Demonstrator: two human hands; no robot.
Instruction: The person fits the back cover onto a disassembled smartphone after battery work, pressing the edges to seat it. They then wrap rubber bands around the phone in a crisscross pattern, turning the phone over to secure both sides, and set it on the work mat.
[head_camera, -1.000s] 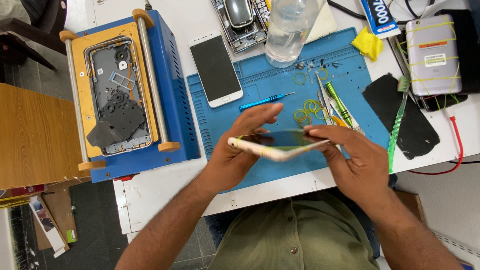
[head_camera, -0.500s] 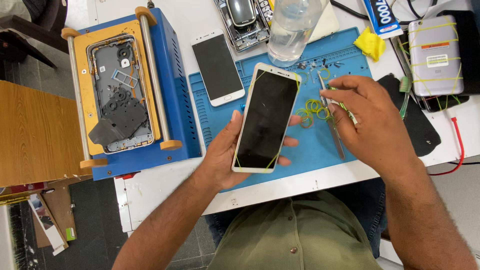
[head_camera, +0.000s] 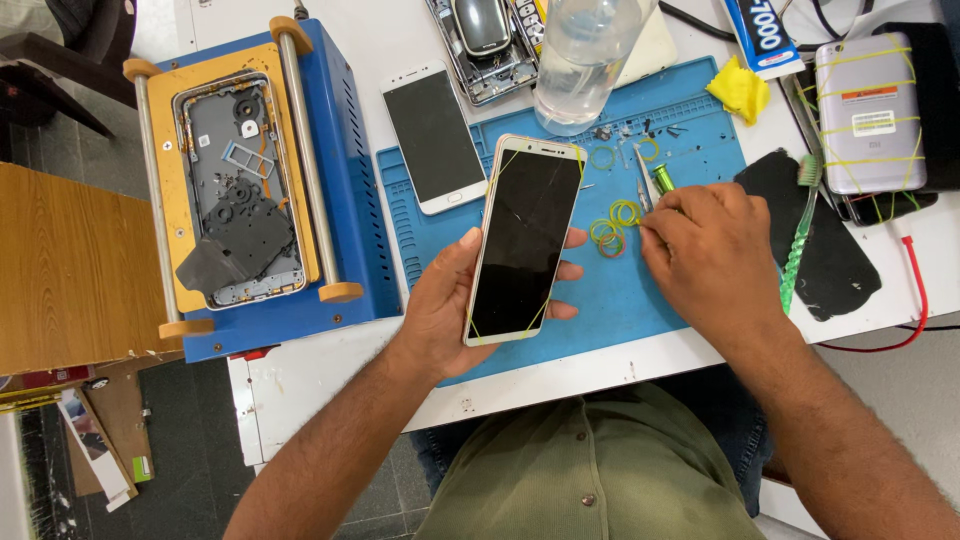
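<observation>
Over blue mat (head_camera: 690, 300), left hand (head_camera: 450, 310) grips upright phone (head_camera: 524, 240); right hand (head_camera: 710, 250) pinches rubber bands (head_camera: 612, 228).

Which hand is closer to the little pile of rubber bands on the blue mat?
The right hand. Its fingertips reach almost to the rubber bands, just to their right. The left hand is lower and farther left, holding the phone screen-up.
</observation>
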